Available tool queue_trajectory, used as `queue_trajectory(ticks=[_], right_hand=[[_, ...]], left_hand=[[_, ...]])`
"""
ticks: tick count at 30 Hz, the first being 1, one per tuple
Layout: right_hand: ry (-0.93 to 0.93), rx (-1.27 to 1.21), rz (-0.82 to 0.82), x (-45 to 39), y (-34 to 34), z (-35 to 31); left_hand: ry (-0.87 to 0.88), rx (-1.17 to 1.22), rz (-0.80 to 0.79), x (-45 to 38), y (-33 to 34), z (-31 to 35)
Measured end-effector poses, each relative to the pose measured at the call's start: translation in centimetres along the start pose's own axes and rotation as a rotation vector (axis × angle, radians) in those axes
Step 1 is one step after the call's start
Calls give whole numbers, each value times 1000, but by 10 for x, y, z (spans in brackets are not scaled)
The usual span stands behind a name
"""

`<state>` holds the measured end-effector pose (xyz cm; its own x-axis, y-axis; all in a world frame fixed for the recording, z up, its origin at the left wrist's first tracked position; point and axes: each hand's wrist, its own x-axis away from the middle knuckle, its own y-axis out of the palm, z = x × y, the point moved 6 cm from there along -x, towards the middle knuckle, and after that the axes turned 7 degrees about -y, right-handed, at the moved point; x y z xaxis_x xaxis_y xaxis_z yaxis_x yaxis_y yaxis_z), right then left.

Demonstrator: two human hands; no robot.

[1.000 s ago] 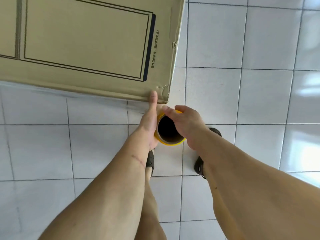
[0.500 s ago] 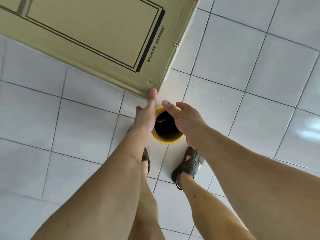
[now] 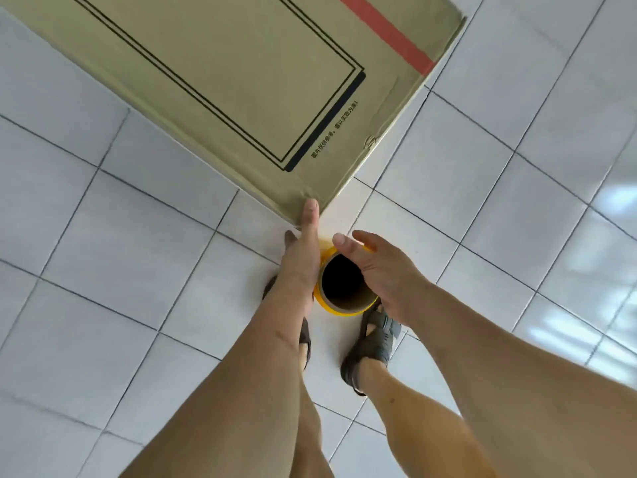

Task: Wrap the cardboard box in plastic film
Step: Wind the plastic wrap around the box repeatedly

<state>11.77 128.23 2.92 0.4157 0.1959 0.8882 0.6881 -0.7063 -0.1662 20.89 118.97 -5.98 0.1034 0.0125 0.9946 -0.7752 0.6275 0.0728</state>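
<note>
White floor tiles with dark grout lines are filling the view, and glare is showing on them at the right. 2 feet in dark sandals are standing on the tiles below the hands; the left foot is lying mostly hidden behind the left forearm.

A large cardboard box is occupying the upper left, its near corner pointing toward the person. A black double-line frame, small printed text and a red stripe near the far right edge are showing on its top face.

A roll of film with a yellow rim and a dark hollow core is being held upright between both hands, just beside the box corner.

The left hand is lying flat against the roll's left side, thumb extended straight and its tip touching the box corner; the other fingers are hidden. The right hand is cupping the roll's right side, fingers curled over the rim, thumb reaching across the top.
</note>
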Motion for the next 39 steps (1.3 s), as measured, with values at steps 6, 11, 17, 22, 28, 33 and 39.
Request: queue_trajectory(ticks=[6, 11, 17, 22, 28, 33, 39], right_hand=[[-90, 288, 16, -6, -17, -25], [-155, 492, -75, -20, -25, -45], [-252, 633, -190, -37, -36, -67], [-314, 734, -239, -50, -37, -83], [-351, 805, -261, -52, -33, -92], [-332, 792, -264, -57, -28, -103], [-337, 756, -276, -62, -24, -110]], left_hand=[[-53, 232, -137, 2, 21, -13], [29, 407, -145, 1, 44, -17], [142, 702, 17, 2, 61, -2], [188, 862, 65, 11, 69, 5], [323, 648, 376, 38, 59, 22], [456, 734, 373, 37, 52, 29], [334, 965, 148, -15, 66, 16]])
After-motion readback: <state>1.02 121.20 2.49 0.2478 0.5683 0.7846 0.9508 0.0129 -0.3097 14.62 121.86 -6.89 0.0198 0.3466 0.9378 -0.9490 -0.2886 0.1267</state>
